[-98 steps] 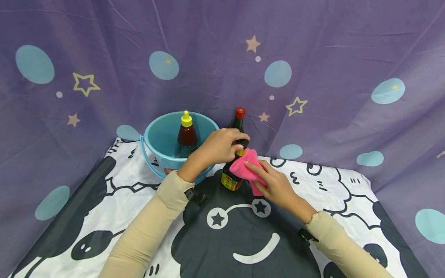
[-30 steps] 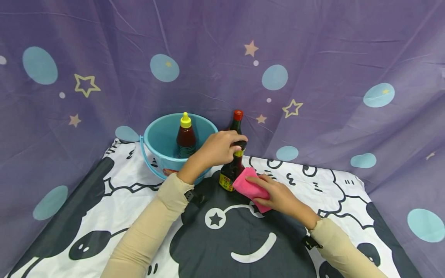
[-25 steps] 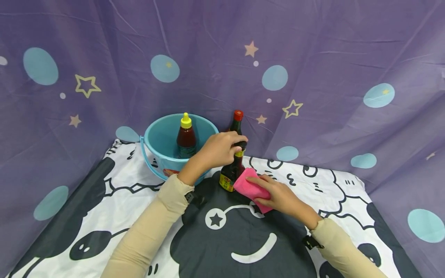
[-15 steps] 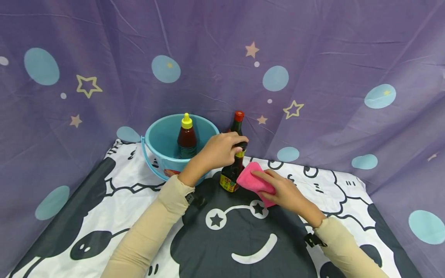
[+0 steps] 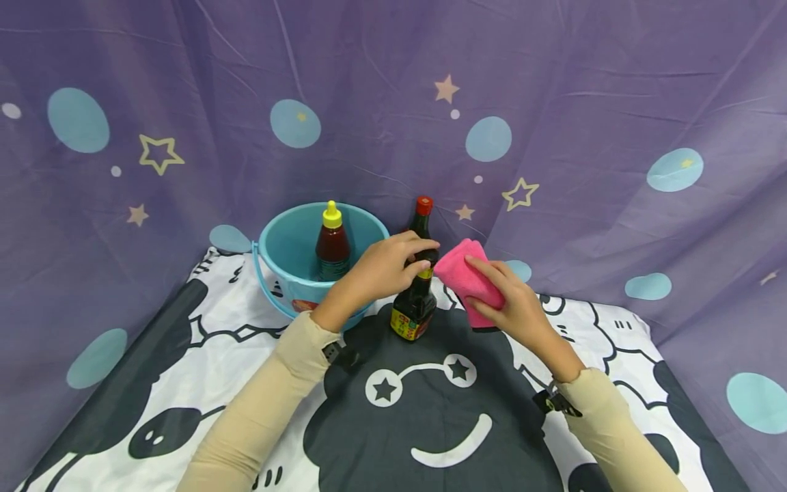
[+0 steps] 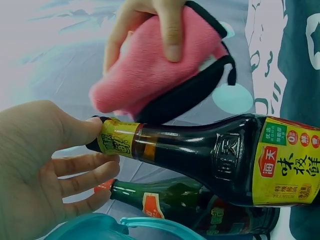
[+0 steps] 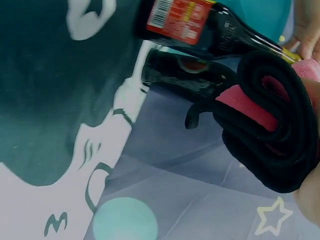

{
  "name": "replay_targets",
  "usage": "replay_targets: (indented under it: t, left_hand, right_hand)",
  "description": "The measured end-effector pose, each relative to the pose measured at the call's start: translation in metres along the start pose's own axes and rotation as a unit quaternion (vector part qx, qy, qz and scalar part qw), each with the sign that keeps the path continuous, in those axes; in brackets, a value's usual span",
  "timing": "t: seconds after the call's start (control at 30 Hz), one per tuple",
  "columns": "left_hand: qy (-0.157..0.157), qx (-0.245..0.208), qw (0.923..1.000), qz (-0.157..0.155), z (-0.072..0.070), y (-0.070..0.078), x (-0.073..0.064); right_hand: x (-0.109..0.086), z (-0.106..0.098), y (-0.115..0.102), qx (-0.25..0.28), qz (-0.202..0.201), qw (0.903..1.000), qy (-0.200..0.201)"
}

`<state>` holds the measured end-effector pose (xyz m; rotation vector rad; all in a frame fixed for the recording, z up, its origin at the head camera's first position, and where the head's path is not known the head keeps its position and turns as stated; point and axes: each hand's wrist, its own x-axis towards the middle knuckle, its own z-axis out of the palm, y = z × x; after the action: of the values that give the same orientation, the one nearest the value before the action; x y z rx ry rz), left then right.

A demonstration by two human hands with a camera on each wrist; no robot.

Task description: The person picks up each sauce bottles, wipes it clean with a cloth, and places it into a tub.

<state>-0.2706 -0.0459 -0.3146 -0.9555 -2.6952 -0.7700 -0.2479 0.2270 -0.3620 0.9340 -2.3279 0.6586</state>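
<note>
My left hand (image 5: 384,263) pinches the dark cap of a soy sauce bottle (image 5: 413,316) between thumb and fingers. The bottle stands upright on the cloth-covered surface, its yellow label low on the body and a yellow band round the neck. In my right hand (image 5: 515,304) is a folded pink towel (image 5: 465,277), held just right of the bottle's neck. Black edging on the towel (image 7: 295,125) shows in the right wrist view. The left wrist view has the towel (image 6: 150,65), slightly blurred, beside the bottle neck (image 6: 170,142).
A green glass bottle with a red cap (image 5: 424,206) stands close behind the soy sauce bottle. To the left is a blue bucket (image 5: 284,281) with a yellow-tipped sauce bottle (image 5: 333,242) inside. A purple curtain (image 5: 381,82) hangs at the back.
The right hand has lifted the towel from the soy sauce bottle's lower body up and to the right, level with its neck. The left hand keeps its hold on the cap.
</note>
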Motion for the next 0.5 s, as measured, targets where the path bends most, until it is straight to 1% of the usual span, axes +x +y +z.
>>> replay_targets:
  t: [0.17,0.33,0.5]
  left_hand:
    - [0.004,-0.005,1.0,0.003,0.0,-0.003,0.0]
    - [0.003,0.006,1.0,0.004,-0.003,-0.001,0.001]
    - [0.005,0.028,0.9995,0.011,-0.004,0.004,0.002]
  right_hand:
    - [0.009,-0.004,-0.002,0.028,0.012,0.9989,0.035]
    - [0.016,-0.003,-0.003,0.048,0.004,0.997,0.06]
    - [0.022,0.002,-0.007,0.065,-0.009,0.996,0.061]
